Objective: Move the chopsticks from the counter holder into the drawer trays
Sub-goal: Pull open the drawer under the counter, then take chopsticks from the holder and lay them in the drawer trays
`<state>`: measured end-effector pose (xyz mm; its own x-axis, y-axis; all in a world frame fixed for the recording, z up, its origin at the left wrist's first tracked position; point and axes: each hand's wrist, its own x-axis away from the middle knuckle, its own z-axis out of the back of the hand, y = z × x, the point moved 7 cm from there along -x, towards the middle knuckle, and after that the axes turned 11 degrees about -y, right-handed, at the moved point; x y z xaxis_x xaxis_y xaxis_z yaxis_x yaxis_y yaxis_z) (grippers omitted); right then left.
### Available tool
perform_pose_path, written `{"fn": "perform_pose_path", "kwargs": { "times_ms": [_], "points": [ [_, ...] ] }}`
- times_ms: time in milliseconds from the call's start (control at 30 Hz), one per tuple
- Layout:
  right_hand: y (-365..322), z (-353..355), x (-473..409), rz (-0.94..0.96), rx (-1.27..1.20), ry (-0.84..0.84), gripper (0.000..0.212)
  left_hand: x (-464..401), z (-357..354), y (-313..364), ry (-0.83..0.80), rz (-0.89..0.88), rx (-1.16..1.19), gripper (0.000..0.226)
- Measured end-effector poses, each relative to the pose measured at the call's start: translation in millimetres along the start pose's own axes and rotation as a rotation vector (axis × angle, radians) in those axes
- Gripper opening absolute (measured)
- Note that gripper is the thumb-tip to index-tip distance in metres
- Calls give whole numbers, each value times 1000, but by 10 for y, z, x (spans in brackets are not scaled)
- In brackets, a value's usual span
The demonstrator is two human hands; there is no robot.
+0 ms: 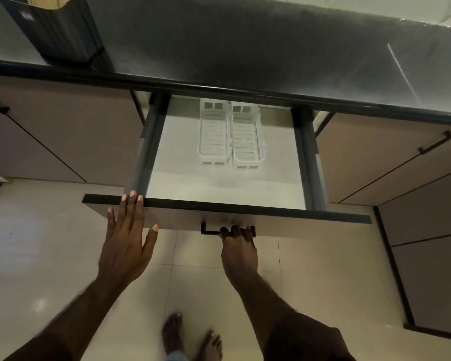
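Note:
The drawer (284, 221) under the dark counter stands pulled out. Two white slotted trays (231, 135) lie side by side at its back, both with nothing in them. My right hand (238, 246) is curled around the black drawer handle (208, 230) on the front panel. My left hand (126, 238) lies flat with fingers spread against the left part of the drawer front, fingertips over its top edge. A dark ribbed holder (60, 29) stands on the counter at the top left, with pale chopstick ends (46, 0) showing at its mouth.
The grey countertop (271, 53) stretches right of the holder. Closed cabinet doors (63, 131) flank the drawer, and another cabinet run (427, 256) juts out on the right. My bare feet (190, 340) stand on the pale tiled floor below the drawer.

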<state>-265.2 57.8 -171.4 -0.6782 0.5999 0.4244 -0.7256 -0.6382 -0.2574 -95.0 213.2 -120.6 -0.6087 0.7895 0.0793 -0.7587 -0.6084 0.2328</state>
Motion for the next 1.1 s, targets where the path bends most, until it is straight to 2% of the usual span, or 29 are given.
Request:
{"fn": "perform_pose_path", "kwargs": {
  "times_ms": [633,833,1100],
  "points": [
    [-68,-223,868,-2,-26,-211,44,486,213,395,-46,-133,-7,68],
    [-232,222,947,61,-137,-200,31,459,418,481,-27,-169,6,68],
    [-806,1205,808,108,-305,-8,29,286,918,425,48,-283,107,64]
  ]
}}
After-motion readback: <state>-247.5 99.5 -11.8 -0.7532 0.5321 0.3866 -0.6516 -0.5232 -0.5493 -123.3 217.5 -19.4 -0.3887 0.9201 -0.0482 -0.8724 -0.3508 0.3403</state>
